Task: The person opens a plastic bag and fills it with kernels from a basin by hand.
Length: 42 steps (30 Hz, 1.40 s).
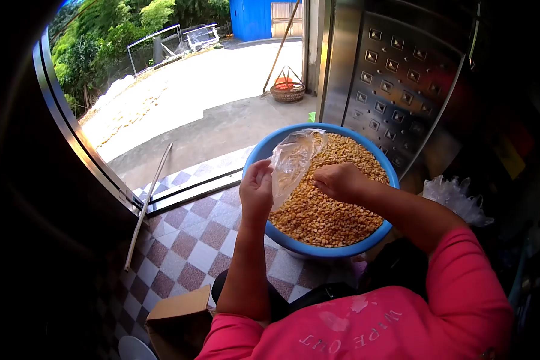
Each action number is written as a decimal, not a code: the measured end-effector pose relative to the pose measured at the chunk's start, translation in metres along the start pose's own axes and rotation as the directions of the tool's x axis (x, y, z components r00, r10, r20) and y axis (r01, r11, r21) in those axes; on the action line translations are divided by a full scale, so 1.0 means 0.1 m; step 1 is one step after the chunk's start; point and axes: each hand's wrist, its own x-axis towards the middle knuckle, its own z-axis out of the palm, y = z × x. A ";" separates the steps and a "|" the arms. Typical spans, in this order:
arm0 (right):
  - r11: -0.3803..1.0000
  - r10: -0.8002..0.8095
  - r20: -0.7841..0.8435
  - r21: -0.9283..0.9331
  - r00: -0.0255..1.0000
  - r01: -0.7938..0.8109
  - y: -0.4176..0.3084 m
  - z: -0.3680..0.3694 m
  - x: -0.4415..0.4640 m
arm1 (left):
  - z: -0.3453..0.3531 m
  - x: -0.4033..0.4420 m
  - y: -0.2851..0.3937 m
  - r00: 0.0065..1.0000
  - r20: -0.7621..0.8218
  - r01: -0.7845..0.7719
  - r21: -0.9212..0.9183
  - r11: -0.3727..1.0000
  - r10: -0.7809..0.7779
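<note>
A wide blue basin (298, 247) in front of me is heaped with dried yellow-brown kernels (327, 219) that look like corn. At its left side, my left hand (258, 185) pinches the edge of a clear plastic bag (291, 159). The bag hangs over the kernels, its far end near the basin's back rim. My right hand (339, 182) is closed just above the heap, right of the bag. Its fingers are curled under, and whatever they hold is hidden.
Crumpled clear bags (456, 198) lie right of the basin. A metal door (396, 78) stands open behind it. On the checkered floor (201, 255) are a cardboard box (183, 306) and a pole (147, 210) by the threshold. Outside sits a wicker basket (288, 91).
</note>
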 end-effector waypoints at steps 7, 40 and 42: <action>0.962 0.264 0.054 -0.080 0.963 -0.260 0.14 0.38 -0.46 | 0.00 0.07 -0.32 0.998 -0.058 -0.022 0.212 0.977 0.035; 0.627 0.434 -0.198 0.767 0.879 -0.137 0.30 0.37 -0.28 | 0.17 -0.11 -0.56 0.989 0.004 -0.149 0.183 0.972 0.151; 0.626 0.392 -0.263 0.779 0.882 -0.045 0.22 0.26 -0.01 | 0.16 -0.14 -0.54 0.987 0.006 -0.156 0.190 0.969 0.158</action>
